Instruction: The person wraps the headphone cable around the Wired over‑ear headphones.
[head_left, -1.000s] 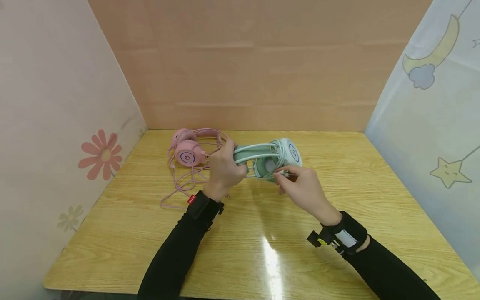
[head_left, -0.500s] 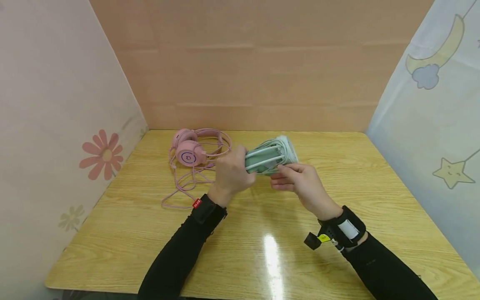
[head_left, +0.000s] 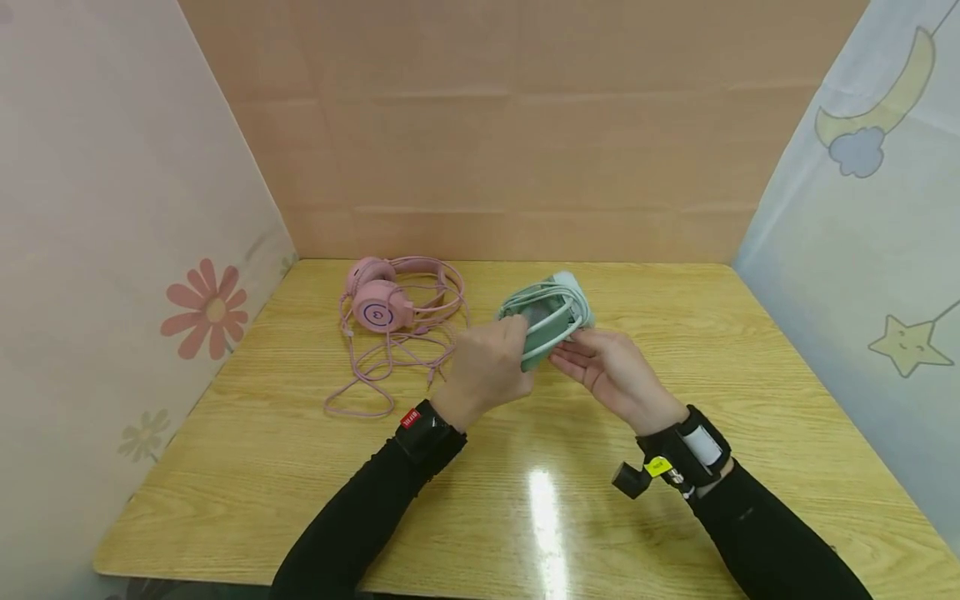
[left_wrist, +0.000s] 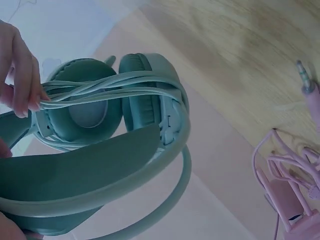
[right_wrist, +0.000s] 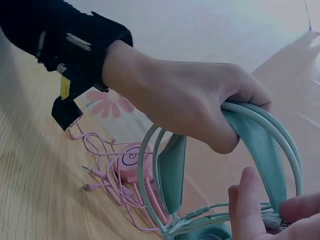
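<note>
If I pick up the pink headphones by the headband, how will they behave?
The headband of the pink headphones is likely stiff, given its smooth arch. Their thin cable, lying in loose loops, will probably flop and trail, and may snag where strands cross.

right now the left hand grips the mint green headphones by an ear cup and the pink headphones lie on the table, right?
Wrong part: the left hand grips the mint green headphones by the headband, as the right wrist view shows. The rest stands.
</note>
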